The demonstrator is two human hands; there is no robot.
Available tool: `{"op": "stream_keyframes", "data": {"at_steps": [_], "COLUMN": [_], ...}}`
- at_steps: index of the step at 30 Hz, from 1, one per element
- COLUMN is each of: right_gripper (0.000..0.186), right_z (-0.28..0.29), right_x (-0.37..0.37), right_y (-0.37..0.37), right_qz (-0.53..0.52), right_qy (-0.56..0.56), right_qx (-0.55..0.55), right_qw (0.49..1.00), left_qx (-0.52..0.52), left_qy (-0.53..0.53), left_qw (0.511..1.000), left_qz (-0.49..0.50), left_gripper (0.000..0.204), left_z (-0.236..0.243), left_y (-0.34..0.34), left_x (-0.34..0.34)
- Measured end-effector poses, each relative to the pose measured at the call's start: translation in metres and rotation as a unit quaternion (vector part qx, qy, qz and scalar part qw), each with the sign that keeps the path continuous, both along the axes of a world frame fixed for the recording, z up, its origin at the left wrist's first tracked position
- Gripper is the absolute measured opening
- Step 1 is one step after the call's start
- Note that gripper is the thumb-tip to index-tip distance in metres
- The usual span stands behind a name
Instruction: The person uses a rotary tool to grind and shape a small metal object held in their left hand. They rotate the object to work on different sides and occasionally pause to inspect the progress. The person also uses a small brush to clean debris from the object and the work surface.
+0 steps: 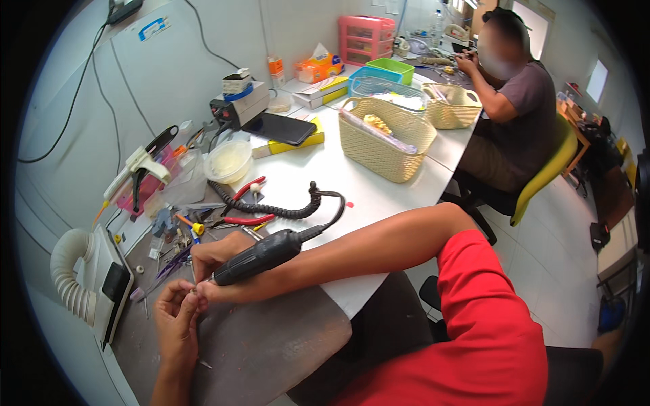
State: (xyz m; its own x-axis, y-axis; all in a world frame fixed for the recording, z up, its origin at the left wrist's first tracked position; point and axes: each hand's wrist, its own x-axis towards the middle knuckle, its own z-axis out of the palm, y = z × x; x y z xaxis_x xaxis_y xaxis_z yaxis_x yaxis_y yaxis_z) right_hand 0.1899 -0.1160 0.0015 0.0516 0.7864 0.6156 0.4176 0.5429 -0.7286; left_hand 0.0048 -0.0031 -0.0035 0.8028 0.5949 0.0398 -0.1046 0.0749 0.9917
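Your R grip (233,289) is clamped round the black cylindrical handpiece (257,257), prob. stiff, heavyish; hold nr. tip. L grip (177,314) pinches a tiny piece (193,291), can't ID.

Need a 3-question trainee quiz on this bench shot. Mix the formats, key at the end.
1. Multiple choice: what grips the black handpiece?
A) the left only
B) the right only
C) neither

2. True or false: the stacked drawer unit in the background is green.

3. Fill in: the pliers lying by the coiled cord have ____ handles.

Key:
1. B, the right hand is wrapped around it.
2. False, the drawer unit is pink.
3. Red.
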Motion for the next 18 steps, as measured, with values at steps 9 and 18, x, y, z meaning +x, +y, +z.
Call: {"op": "stream_keyframes", "data": {"at_steps": [9,18], "right_gripper": [0.019,0.017], "right_z": [-0.015,-0.022], "right_x": [-0.005,-0.008], "right_y": [0.017,0.019], "right_qz": [-0.014,-0.024], "right_qy": [0.035,0.101], "right_qx": [0.108,0.149], "right_qw": [0.993,0.983], "left_qx": [0.028,0.034], "left_qy": [-0.025,0.067], "left_qw": [0.999,0.997], "left_qz": [0.029,0.008], "left_gripper": [0.021,0.017], "left_z": [-0.004,0.001], "left_y": [0.000,0.006], "left_x": [-0.005,-0.011]}}
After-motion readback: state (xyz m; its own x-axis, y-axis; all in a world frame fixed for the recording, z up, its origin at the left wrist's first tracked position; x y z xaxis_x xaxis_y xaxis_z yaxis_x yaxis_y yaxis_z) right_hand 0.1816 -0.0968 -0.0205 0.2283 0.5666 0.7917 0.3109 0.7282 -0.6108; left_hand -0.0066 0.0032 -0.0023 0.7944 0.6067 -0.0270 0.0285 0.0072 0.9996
